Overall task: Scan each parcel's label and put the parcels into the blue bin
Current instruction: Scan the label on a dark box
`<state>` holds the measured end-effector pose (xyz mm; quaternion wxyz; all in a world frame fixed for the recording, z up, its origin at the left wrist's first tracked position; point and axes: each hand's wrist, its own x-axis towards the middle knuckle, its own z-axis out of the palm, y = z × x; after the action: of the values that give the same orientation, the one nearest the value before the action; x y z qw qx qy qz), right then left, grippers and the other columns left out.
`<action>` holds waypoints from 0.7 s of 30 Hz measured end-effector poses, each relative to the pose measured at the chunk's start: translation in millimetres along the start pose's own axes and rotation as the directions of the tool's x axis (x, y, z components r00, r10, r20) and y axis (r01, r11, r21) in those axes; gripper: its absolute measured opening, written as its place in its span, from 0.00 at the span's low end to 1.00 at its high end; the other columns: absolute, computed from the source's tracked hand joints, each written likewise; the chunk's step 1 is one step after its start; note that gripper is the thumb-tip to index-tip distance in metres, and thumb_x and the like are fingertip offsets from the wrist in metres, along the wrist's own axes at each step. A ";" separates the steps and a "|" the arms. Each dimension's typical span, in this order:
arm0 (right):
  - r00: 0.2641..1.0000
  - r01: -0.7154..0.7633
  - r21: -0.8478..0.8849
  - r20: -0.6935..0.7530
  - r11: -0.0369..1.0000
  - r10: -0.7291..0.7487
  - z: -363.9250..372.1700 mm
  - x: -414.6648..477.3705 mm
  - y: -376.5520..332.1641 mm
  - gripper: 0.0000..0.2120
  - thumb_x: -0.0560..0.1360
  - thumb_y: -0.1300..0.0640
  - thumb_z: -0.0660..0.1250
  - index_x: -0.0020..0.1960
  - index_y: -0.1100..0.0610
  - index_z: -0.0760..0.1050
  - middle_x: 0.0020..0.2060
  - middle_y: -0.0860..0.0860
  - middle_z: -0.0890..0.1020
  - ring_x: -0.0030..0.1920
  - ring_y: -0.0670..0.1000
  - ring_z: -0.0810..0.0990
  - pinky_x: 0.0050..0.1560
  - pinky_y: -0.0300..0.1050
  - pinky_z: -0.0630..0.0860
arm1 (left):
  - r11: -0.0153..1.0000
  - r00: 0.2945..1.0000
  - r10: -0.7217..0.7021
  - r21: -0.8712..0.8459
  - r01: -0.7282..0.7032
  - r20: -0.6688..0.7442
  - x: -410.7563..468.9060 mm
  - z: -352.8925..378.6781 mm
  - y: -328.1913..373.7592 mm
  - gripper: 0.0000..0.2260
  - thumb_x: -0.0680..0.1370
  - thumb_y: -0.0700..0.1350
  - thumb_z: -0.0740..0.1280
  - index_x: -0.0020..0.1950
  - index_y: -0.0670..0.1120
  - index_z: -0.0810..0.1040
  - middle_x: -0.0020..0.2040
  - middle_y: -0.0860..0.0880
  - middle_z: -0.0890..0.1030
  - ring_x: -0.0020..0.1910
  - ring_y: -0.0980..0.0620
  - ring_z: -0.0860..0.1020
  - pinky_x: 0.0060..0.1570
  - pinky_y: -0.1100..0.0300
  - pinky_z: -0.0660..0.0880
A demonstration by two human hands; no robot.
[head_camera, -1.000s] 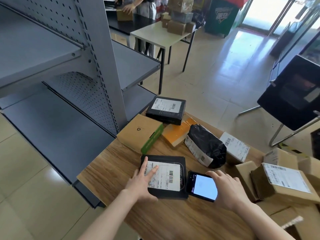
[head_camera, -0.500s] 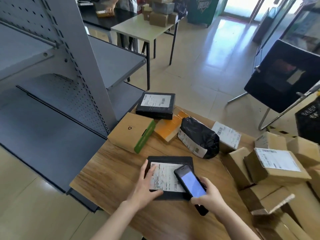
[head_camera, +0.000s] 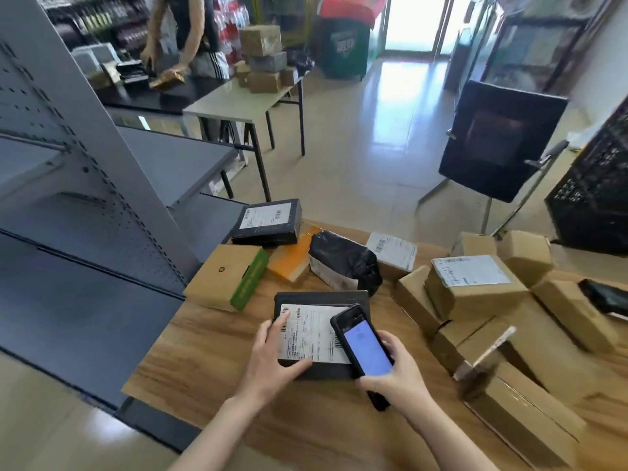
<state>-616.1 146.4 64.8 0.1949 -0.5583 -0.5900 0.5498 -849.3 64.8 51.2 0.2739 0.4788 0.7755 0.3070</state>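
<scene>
Parcel (head_camera: 317, 334) flat, label (head_camera: 311, 333) up

No text legible anywhere. The label (head_camera: 312, 331) on the parcel (head_camera: 323, 297) under the left hand (head_camera: 272, 358) has barcodes + fine print, too blurred to read. The phone (head_camera: 363, 345) in the right hand (head_camera: 397, 375) shows a pale blue screen w/ a faint mark, unreadable. Beyond the left hand, the kraft box (head_camera: 224, 273) has a small round logo; print on its green side is illegible. The black box (head_camera: 268, 232) further out and the carton (head_camera: 472, 290) beyond the right hand have blurred stickers only. The far cooler (head_camera: 345, 49) has a crest logo, wording unclear.
</scene>
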 end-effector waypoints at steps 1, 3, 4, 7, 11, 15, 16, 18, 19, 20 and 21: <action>0.999 0.025 0.009 -0.026 1.000 -0.024 -11.9 -6.0 0.8 0.41 0.54 0.54 0.79 0.61 0.39 0.64 0.53 0.35 0.71 0.57 0.42 0.71 0.44 0.32 0.70 | 0.999 0.999 0.046 0.009 -0.046 -0.023 -1.6 2.5 15.2 0.42 0.67 0.55 0.78 0.75 0.61 0.59 0.72 0.53 0.62 0.68 0.58 0.63 0.67 0.59 0.62; 0.994 0.061 0.016 -0.087 0.998 -0.059 -39.7 -19.8 3.2 0.43 0.55 0.55 0.80 0.65 0.42 0.64 0.55 0.38 0.70 0.58 0.42 0.69 0.48 0.34 0.70 | 0.991 0.990 0.131 0.038 -0.129 -0.052 -6.0 10.4 48.1 0.41 0.67 0.56 0.78 0.75 0.60 0.61 0.71 0.54 0.64 0.69 0.55 0.65 0.69 0.54 0.66; 0.990 0.075 0.018 -0.118 0.997 -0.072 -55.7 -27.5 5.0 0.44 0.55 0.55 0.80 0.67 0.43 0.64 0.57 0.40 0.69 0.58 0.43 0.68 0.51 0.36 0.70 | 0.985 0.984 0.168 0.052 -0.165 -0.058 -9.0 16.4 65.7 0.40 0.68 0.57 0.77 0.75 0.60 0.61 0.72 0.54 0.64 0.69 0.54 0.66 0.69 0.51 0.67; 0.977 0.112 0.054 -0.190 0.992 -0.100 -110.2 -55.4 17.2 0.45 0.56 0.57 0.81 0.68 0.46 0.64 0.60 0.42 0.69 0.60 0.45 0.68 0.52 0.39 0.70 | 0.965 0.964 0.260 0.062 -0.256 -0.063 -21.2 46.0 119.9 0.38 0.69 0.58 0.76 0.74 0.59 0.62 0.73 0.54 0.65 0.69 0.55 0.66 0.68 0.50 0.69; 0.926 0.168 0.095 -0.356 0.981 -0.124 -192.8 -103.3 42.5 0.42 0.57 0.59 0.80 0.65 0.42 0.64 0.56 0.38 0.70 0.56 0.43 0.70 0.42 0.31 0.69 | 0.927 0.926 0.375 -0.013 -0.375 -0.043 -39.2 106.8 198.2 0.34 0.71 0.55 0.75 0.73 0.57 0.65 0.73 0.55 0.66 0.71 0.55 0.65 0.71 0.51 0.65; 0.827 0.178 0.135 -0.557 0.975 -0.074 -272.1 -161.2 78.2 0.41 0.58 0.60 0.81 0.64 0.44 0.64 0.54 0.39 0.71 0.53 0.40 0.72 0.40 0.31 0.71 | 0.862 0.859 0.507 -0.041 -0.506 0.071 -58.8 178.8 280.0 0.34 0.71 0.57 0.74 0.73 0.59 0.64 0.72 0.56 0.67 0.69 0.54 0.67 0.68 0.48 0.70; 0.795 0.177 0.148 -0.605 0.973 -0.052 -289.6 -178.2 88.6 0.41 0.58 0.61 0.81 0.64 0.44 0.64 0.54 0.38 0.71 0.52 0.39 0.73 0.38 0.31 0.72 | 0.839 0.831 0.544 -0.043 -0.543 0.116 -65.5 198.4 300.4 0.34 0.71 0.59 0.74 0.73 0.59 0.63 0.72 0.56 0.67 0.70 0.54 0.67 0.66 0.47 0.71; 0.723 0.164 0.183 -0.690 0.969 0.009 -320.6 -214.3 111.6 0.39 0.59 0.61 0.80 0.63 0.43 0.64 0.55 0.38 0.72 0.51 0.36 0.73 0.36 0.31 0.73 | 0.783 0.760 0.615 -0.055 -0.619 0.209 -80.6 239.5 339.3 0.35 0.71 0.61 0.72 0.74 0.60 0.62 0.73 0.56 0.65 0.70 0.54 0.67 0.66 0.47 0.72; 0.684 0.151 0.209 -0.728 0.966 0.051 -333.8 -233.7 124.4 0.39 0.60 0.60 0.80 0.63 0.43 0.64 0.55 0.38 0.71 0.51 0.36 0.73 0.36 0.32 0.73 | 0.753 0.718 0.647 -0.066 -0.655 0.256 -89.2 261.3 357.3 0.35 0.71 0.62 0.72 0.74 0.60 0.61 0.74 0.57 0.64 0.71 0.53 0.66 0.66 0.47 0.72; 0.637 0.140 0.240 -0.764 0.961 0.098 -345.7 -254.4 138.4 0.39 0.61 0.60 0.80 0.63 0.42 0.64 0.55 0.38 0.71 0.51 0.37 0.73 0.36 0.33 0.72 | 0.719 0.669 0.677 -0.083 -0.690 0.306 -99.3 284.5 374.2 0.34 0.71 0.62 0.71 0.74 0.60 0.61 0.74 0.57 0.64 0.71 0.53 0.66 0.66 0.48 0.72; 0.585 0.132 0.272 -0.798 0.953 0.147 -356.0 -275.5 152.2 0.38 0.61 0.59 0.80 0.63 0.41 0.64 0.55 0.38 0.71 0.51 0.37 0.73 0.36 0.33 0.72 | 0.684 0.615 0.704 -0.108 -0.721 0.355 -110.7 308.5 390.5 0.34 0.71 0.63 0.71 0.74 0.60 0.62 0.74 0.57 0.63 0.71 0.54 0.65 0.65 0.49 0.72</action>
<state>-165.1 24.7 152.4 0.5227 -0.7128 -0.3422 0.3189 -359.8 167.7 150.1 0.2589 0.8017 0.4622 0.2769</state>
